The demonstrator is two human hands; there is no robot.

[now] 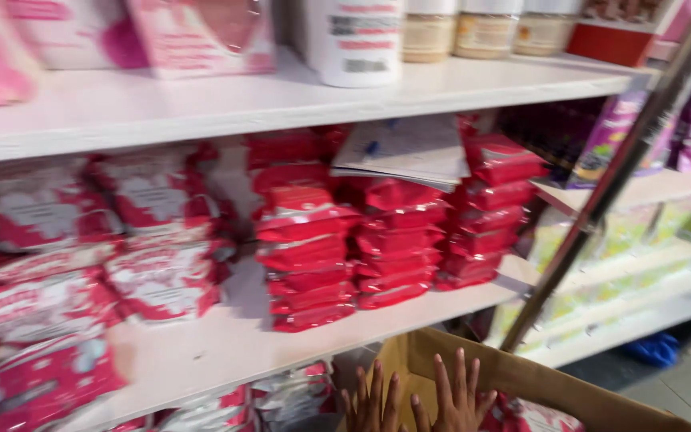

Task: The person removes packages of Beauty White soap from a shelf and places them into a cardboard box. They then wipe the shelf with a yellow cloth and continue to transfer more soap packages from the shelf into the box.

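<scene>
While my fingers were spread wide and empty, both hands hovered at the bottom of the view over the open cardboard box [521, 376]. My left hand [369, 404] and right hand [457, 400] were side by side, palms down, holding nothing; the left looked to be just at the box's near corner, though the blur kept me from telling whether it touched. Beyond my right fingertips, inside the box, a red and white packet [533, 416] showed.

To do this well, I judged I should close on one packet squarely by its edges and lift it straight clear of the flaps.

Above my fingertips, on the white shelf [233, 336], stood stacks of flat red packets [393, 240], with a pale paper sheet [409, 152] lying on top of them. Left of my fingers were larger red and white packs [161, 232]. Up and to the right of my right hand a slanted metal pole [601, 192] crossed in front of the shelves, and I judged it could catch an arm reaching that way. Jars [481, 28] stood on the highest shelf.
</scene>
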